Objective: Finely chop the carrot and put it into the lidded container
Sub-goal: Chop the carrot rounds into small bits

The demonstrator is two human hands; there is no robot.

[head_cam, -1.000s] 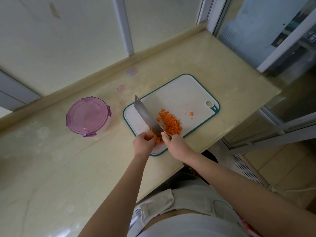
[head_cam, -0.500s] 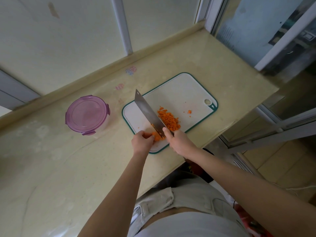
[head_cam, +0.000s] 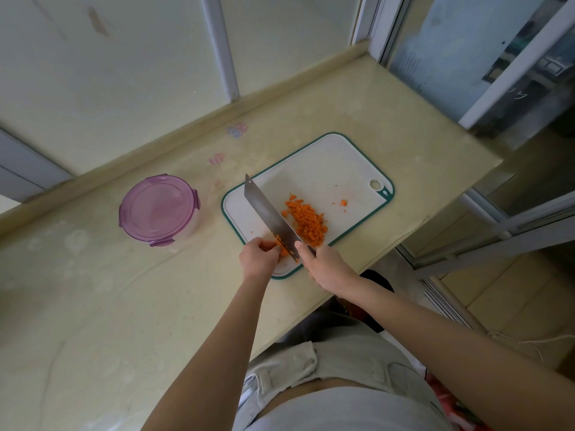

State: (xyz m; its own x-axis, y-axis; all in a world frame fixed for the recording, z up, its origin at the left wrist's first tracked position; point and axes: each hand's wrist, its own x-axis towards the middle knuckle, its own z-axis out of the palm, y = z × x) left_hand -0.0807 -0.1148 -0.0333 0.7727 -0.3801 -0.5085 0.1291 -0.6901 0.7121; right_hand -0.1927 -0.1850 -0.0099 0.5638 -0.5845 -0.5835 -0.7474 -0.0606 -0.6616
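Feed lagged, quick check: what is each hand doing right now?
Left hand holds the carrot piece.
Right hand grips the knife handle.

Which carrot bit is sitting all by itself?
The little carrot bit nearest the round hole in the cutting board. It lies alone on bare board, apart from the big chopped pile beside the knife.

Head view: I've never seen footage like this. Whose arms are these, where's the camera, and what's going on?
No machine: a person wears a wide-angle camera on the head, looking down at their own arms. The right hand holds a broad steel cleaver; the left hand steadies a small orange carrot piece beside its blade. Chopped carrot is piled on the white, green-rimmed plastic cutting board. To its left on the beige stone counter stands a round container, its purple lid closed.
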